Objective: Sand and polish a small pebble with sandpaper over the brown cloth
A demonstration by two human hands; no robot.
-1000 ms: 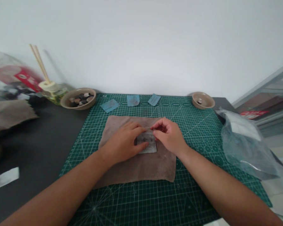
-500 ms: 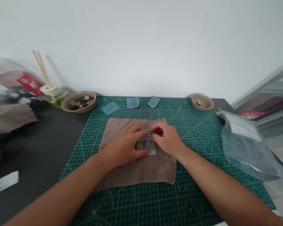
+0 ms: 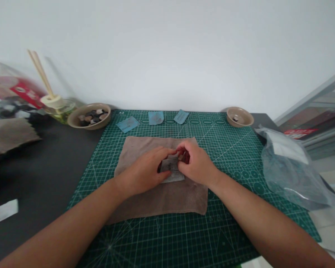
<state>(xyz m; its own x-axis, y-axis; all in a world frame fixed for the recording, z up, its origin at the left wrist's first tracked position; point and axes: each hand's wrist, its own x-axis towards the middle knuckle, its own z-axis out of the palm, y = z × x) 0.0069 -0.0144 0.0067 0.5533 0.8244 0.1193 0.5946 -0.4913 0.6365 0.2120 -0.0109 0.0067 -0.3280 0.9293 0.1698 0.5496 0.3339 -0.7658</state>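
Observation:
A small grey sheet (image 3: 172, 176), like a worn piece of sandpaper, lies on a brown cloth (image 3: 162, 203) with its far part lifted and bent toward me. My left hand (image 3: 143, 169) grips its left side, thumb on the near part and fingertips at the far edge. At the upper right corner, my right hand (image 3: 197, 163) pinches the sheet between thumb and curled fingers. The fingertips of both hands almost meet there and hide part of that edge.
Under the cloth is a green cutting mat (image 3: 229, 149). Blue paper pieces (image 3: 155, 118) lie along its far edge. A bowl of stones (image 3: 89, 123) and a reed diffuser (image 3: 54, 102) stand left; another bowl (image 3: 243, 119) and a plastic bag (image 3: 284, 175) are right.
The grey sheet lay flat before; its far part is now raised and bent over toward me. My right fingers have closed in on its corner. The view has shifted slightly.

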